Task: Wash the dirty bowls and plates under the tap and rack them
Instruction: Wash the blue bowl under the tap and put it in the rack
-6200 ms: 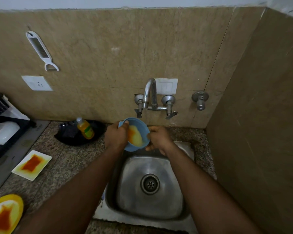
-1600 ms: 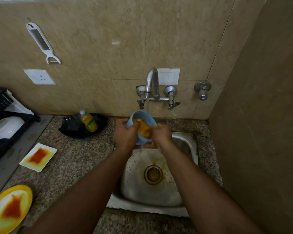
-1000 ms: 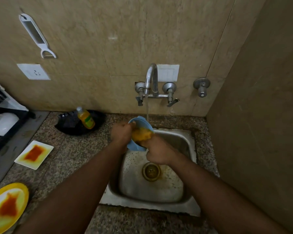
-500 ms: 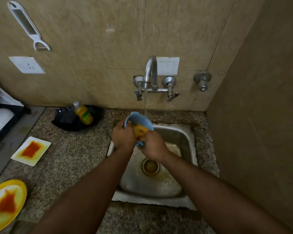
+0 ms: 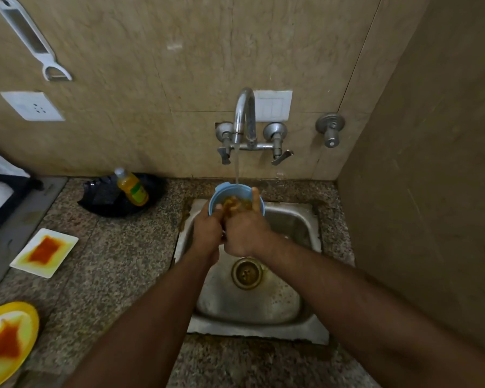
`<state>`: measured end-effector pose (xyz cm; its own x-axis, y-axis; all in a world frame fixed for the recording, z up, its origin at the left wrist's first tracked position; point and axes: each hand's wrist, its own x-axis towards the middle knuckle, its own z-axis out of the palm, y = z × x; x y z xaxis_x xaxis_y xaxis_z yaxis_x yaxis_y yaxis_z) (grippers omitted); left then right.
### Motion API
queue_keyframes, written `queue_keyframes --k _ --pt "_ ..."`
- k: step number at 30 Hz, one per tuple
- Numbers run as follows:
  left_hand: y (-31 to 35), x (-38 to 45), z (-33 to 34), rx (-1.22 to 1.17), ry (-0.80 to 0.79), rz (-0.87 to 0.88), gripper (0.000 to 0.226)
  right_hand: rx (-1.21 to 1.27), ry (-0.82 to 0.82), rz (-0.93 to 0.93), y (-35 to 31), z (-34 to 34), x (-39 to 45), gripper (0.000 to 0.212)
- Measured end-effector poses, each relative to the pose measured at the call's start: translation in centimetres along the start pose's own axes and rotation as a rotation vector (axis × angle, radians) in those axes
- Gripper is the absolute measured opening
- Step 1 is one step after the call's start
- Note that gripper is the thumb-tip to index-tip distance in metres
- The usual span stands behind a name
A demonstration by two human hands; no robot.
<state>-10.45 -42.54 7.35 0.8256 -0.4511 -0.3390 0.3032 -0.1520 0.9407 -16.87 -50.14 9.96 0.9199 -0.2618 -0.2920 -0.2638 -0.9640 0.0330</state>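
holding a blue bowl (image 5: 235, 200) over the far edge of the sink (image 5: 252, 306), the left hand (image 5: 207, 233) grips its near rim with curled fingers, thumb on the rim. the right hand (image 5: 245, 233) reaches into the bowl, thumb up at the right rim, its fingers in the orange sauce inside; whether they clench i cannot tell. a thin stream of water from the tap (image 5: 245, 119) falls into the bowl. on the counter (image 5: 118, 275) at left lie a white square plate (image 5: 44, 252) and a yellow plate (image 5: 7, 343), both with red sauce, and a soap bottle (image 5: 132, 187).
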Motion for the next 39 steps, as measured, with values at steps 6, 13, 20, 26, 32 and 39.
queue_keyframes --k 6,13,20,26,32,39 --pt "-1.3 0.8 -2.2 -0.039 -0.064 0.053 0.023 0.295 0.091 -0.177 1.0 1.2 -0.9 0.021" --pt "-0.9 0.3 -0.8 0.154 -0.066 0.088 0.031 -0.035 0.042 0.008 1.7 0.9 -2.0 0.024" --pt "-0.9 0.6 -0.1 0.424 0.052 0.233 0.042 0.558 0.169 0.021 0.2 5.1 0.3 0.015" --pt "0.8 1.9 0.0 1.101 0.009 0.411 0.052 1.434 0.328 0.238 -2.0 7.6 -0.4 0.037" --pt "1.9 1.3 -0.8 1.386 0.024 0.472 0.074 1.795 0.344 0.359 -3.8 8.1 0.2 0.037" --pt "2.7 1.4 -1.0 1.117 -0.073 0.311 0.077 1.593 0.443 0.304 -3.2 7.6 0.7 0.03"
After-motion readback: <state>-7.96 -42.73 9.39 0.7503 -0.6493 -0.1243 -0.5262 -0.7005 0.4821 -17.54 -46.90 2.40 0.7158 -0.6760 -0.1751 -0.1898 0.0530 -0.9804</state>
